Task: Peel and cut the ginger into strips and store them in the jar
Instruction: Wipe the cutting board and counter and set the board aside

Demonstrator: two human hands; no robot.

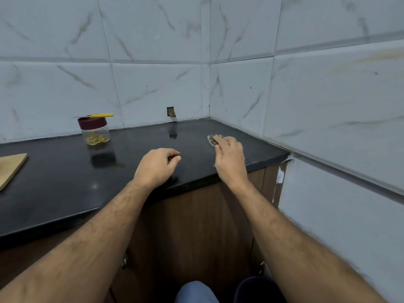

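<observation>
A: Head view: which hand (229, 156) is nearer the small mottled grey-brown cloth (213, 139)?

B: Right, fingers pressed flat on it near the black stone tabletop (65, 182) corner. Left hand (158, 164), loosely curled, holds nothing visible.

A: Ginger?

B: Pale strips (97, 139) fill the bottom of 1 clear plastic jar with maroon lid (95, 131), far left; a yellow-handled knife (96, 116) lies across the lid.

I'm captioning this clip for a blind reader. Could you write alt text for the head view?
A person's right hand presses a cloth on a black counter; the left hand rests loosely curled. A lidded jar of ginger strips carries a yellow-handled knife.
</observation>
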